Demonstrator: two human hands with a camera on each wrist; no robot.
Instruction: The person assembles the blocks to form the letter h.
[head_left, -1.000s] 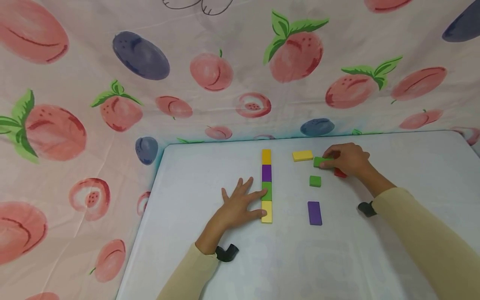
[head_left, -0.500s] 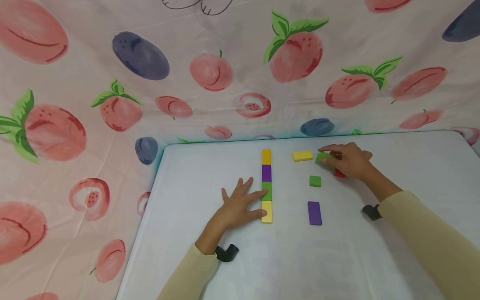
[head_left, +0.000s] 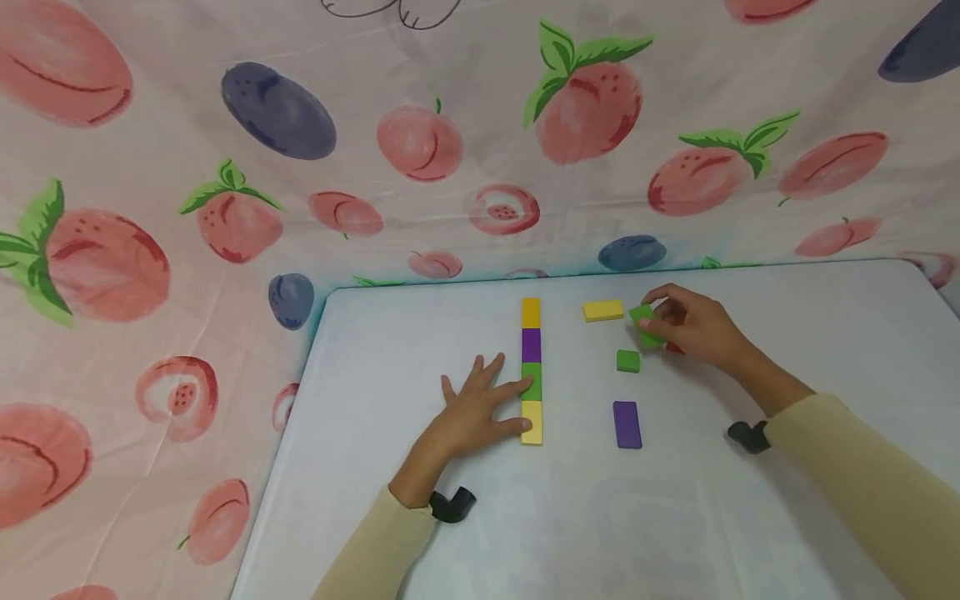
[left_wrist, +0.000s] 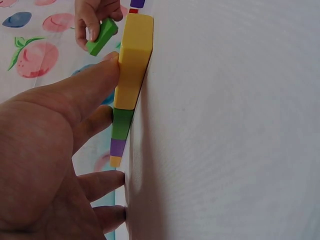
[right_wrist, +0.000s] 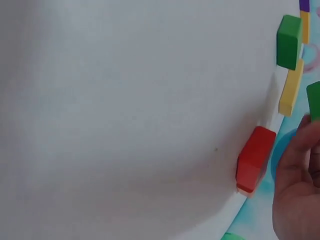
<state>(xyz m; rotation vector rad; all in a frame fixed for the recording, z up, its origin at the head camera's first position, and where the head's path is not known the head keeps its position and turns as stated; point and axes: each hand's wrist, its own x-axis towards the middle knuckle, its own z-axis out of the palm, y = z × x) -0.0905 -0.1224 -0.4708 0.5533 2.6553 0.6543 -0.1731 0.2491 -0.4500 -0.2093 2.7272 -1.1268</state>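
My left hand [head_left: 472, 412] lies spread on the white table, thumb and index fingertip touching the lower part of a straight row of blocks. From near to far the row has a light yellow block [head_left: 532, 429], a green block [head_left: 532, 392], a purple block [head_left: 531, 345] and an orange-yellow block [head_left: 531, 313]. My right hand [head_left: 697, 327] pinches a green block [head_left: 645, 323], held tilted; the left wrist view shows this green block [left_wrist: 102, 37] raised above the table. Beneath the right hand is a red block [right_wrist: 255, 160], mostly hidden in the head view.
Between the row and my right hand lie a yellow block [head_left: 603, 311], a small green block [head_left: 628, 361] and a purple block [head_left: 627, 425]. A fruit-patterned cloth [head_left: 442, 75] rises behind the white table [head_left: 570, 525] and along its left side.
My right hand has lifted the green block and turned it from lying flat to a steep tilt, the wrist shifting slightly right. The left hand and the row have stayed put.
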